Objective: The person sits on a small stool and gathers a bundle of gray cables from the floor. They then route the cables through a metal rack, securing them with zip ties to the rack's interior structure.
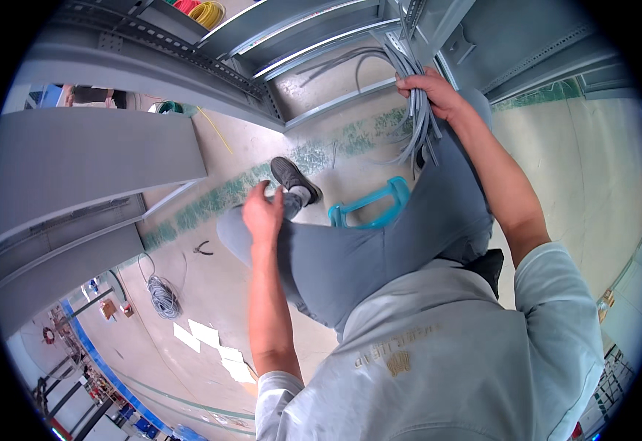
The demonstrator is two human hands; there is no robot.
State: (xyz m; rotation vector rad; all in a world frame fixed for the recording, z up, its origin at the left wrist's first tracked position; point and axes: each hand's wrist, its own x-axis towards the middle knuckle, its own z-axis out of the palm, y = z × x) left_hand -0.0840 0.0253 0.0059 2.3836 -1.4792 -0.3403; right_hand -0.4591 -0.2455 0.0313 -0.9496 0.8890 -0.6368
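My right hand (433, 92) is closed around a bundle of grey cables (413, 110) at the upper right, beside the grey metal cabinet frame (321, 114). The cut ends hang down past my right knee, while other lengths reach back into the frame's base. Above my left knee, my left hand (264, 213) is held with its fingers apart and nothing visible in it. A pair of pliers (203, 248) lies on the floor to the left of that knee.
Between my legs is a teal plastic frame (369, 204), perhaps part of a stool. A grey cable coil (163, 298) and white paper sheets (203, 334) lie on the floor at left. A large grey panel (100, 165) juts in from the left. Yellow wire (207, 13) sits at the top.
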